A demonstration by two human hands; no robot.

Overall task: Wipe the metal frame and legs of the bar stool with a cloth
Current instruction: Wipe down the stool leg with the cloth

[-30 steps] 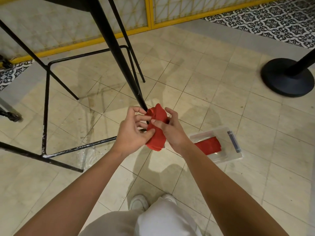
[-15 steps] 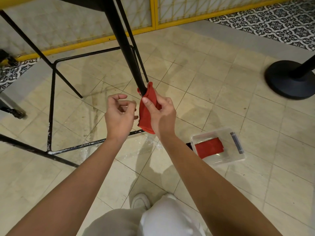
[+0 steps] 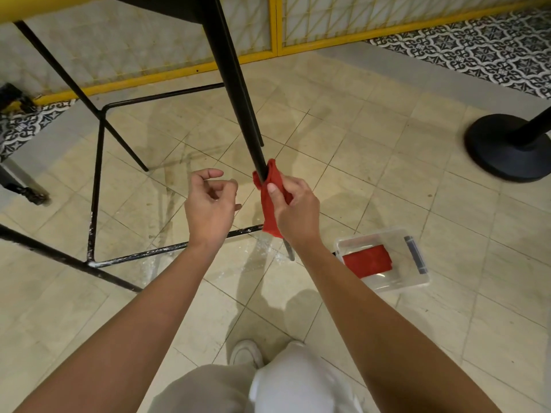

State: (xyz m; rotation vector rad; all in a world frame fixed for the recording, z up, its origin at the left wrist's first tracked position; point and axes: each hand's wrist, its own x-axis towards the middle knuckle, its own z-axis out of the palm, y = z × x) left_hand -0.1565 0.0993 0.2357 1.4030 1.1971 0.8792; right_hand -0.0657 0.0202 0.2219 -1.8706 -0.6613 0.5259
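Note:
A black metal bar stool stands over the tiled floor, its near leg (image 3: pixel 235 84) slanting down toward me. My right hand (image 3: pixel 293 210) grips a red cloth (image 3: pixel 269 201) wrapped around the lower part of that leg. My left hand (image 3: pixel 210 207) hovers just left of the leg with loosely curled fingers, holding nothing. The black footrest frame (image 3: pixel 98 180) runs round the legs low down, its front bar (image 3: pixel 167 248) scuffed with white marks. The leg's lowest part is hidden behind the cloth and my right hand.
A clear plastic box (image 3: pixel 417 275) holding another red cloth (image 3: pixel 366 260) lies on the floor right of my right arm. A black round post base (image 3: pixel 504 147) stands at the far right. A yellow-framed partition (image 3: pixel 277 28) runs behind the stool. My shoe (image 3: pixel 246 353) is below.
My left hand let go of the cloth and drew away to the left. My right hand slid the cloth up the stool leg.

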